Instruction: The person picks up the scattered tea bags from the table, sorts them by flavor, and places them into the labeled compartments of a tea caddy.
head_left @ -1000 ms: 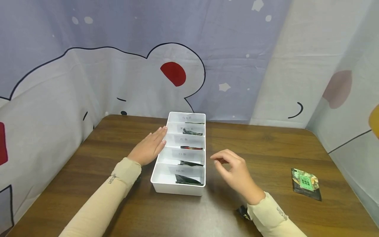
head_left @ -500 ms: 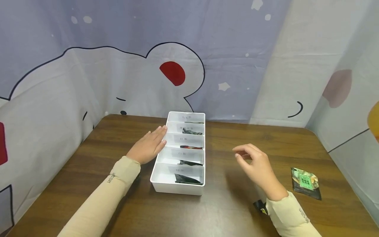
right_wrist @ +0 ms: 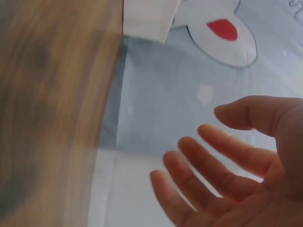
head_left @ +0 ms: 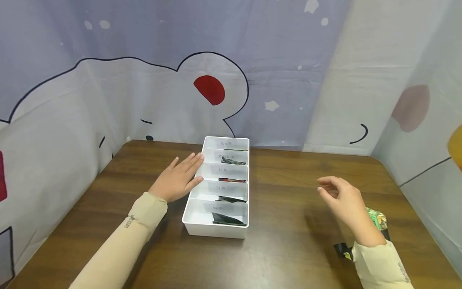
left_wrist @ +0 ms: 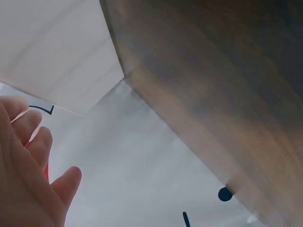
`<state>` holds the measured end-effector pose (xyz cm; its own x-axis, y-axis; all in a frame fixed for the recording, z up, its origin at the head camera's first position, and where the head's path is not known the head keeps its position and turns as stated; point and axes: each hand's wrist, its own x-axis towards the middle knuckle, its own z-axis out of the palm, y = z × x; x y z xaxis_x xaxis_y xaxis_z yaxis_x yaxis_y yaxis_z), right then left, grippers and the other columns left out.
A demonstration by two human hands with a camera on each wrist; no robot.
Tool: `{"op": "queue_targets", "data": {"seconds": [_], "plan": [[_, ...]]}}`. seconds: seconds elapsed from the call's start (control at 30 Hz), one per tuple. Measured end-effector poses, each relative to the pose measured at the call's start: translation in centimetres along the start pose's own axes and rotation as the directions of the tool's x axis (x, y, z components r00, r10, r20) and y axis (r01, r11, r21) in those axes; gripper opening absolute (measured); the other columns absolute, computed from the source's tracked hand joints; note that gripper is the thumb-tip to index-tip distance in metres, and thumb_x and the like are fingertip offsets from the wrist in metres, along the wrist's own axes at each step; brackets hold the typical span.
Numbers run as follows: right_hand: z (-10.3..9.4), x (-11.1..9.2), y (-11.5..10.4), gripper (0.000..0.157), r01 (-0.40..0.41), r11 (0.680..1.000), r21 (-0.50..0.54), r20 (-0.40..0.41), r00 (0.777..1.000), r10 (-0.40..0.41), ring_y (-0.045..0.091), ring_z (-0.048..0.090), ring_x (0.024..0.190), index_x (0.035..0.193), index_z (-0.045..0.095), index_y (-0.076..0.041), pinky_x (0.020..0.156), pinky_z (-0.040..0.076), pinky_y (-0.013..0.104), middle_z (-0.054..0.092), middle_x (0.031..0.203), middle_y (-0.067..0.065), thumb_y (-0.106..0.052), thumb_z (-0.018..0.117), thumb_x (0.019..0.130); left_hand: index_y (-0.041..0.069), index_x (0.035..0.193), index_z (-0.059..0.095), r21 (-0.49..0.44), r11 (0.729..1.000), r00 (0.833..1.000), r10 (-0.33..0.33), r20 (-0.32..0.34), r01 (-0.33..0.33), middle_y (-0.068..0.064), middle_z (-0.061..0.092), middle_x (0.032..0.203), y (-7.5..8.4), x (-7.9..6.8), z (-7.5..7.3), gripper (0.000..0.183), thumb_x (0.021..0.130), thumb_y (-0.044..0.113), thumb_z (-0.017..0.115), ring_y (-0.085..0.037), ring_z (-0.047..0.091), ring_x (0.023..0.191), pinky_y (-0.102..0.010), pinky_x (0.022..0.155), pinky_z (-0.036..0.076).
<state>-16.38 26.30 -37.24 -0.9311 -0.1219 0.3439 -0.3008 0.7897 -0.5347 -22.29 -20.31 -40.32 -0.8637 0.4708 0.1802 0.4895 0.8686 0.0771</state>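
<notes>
A long white divided box [head_left: 215, 230] stands mid-table, with printed labels in its compartments. In its front compartment leans a dark sachet [head_left: 228, 219], and farther back is a red-and-black sachet [head_left: 232, 180]. My left hand [head_left: 177, 177] lies with fingers extended at the box's left rim. To the right of the box, my right hand [head_left: 344, 204] is held above the table, fingers loosely bent; the right wrist view shows nothing in its palm [right_wrist: 265, 198]. A green-and-black sachet [head_left: 376, 218] is partly hidden behind the right hand and wrist.
The wooden table [head_left: 281, 257] reaches back to a patterned cloth [head_left: 281, 80]. A small black item [head_left: 342, 250] shows at the right cuff. In the left wrist view, the box's side wall [left_wrist: 61, 52] stands above the left fingertips.
My right hand has moved rightward from beside the box toward the green-and-black sachet, now partly covering it. The left hand stays at the box rim, its fingers slightly more spread.
</notes>
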Motion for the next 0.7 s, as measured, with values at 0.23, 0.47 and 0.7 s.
{"op": "queue_targets", "data": {"seconds": [0.23,0.47,0.7], "plan": [[-2.3,-0.3,2.2,0.042,-0.157,0.986,-0.062,0.122,0.979,0.164,0.05,0.063,0.11,0.134,0.058,0.005,0.087,0.051,0.063,0.062,0.127,0.032,-0.025,0.059,0.103,0.01,0.161,0.026,-0.002,0.999,0.999,0.036,-0.009,-0.036,-0.006,0.025,0.167,0.1,-0.6,0.2,0.069,0.106,0.047,0.042,-0.025,0.024,0.153,-0.054,0.124,0.014],[-3.8,-0.6,4.4,0.049,-0.256,0.96,-0.115,0.148,0.951,0.271,0.053,0.06,0.111,0.136,0.054,0.009,0.087,0.048,0.065,0.065,0.122,0.033,-0.028,0.057,0.104,0.008,0.161,0.027,-0.014,0.999,0.999,0.041,0.003,-0.041,-0.007,0.026,0.166,0.1,-0.8,0.3,0.068,0.107,0.046,0.042,-0.025,0.023,0.154,-0.053,0.125,0.013],[-4.9,-0.6,6.6,0.053,-0.317,0.933,-0.17,0.145,0.928,0.342,0.057,0.056,0.109,0.133,0.053,0.013,0.08,0.05,0.063,0.059,0.124,0.039,-0.029,0.057,0.102,0.006,0.161,0.026,-0.03,0.999,0.999,0.032,0.0,-0.032,-0.007,0.025,0.167,0.1,-0.9,0.4,0.067,0.107,0.045,0.042,-0.025,0.024,0.153,-0.055,0.124,0.017]]}}
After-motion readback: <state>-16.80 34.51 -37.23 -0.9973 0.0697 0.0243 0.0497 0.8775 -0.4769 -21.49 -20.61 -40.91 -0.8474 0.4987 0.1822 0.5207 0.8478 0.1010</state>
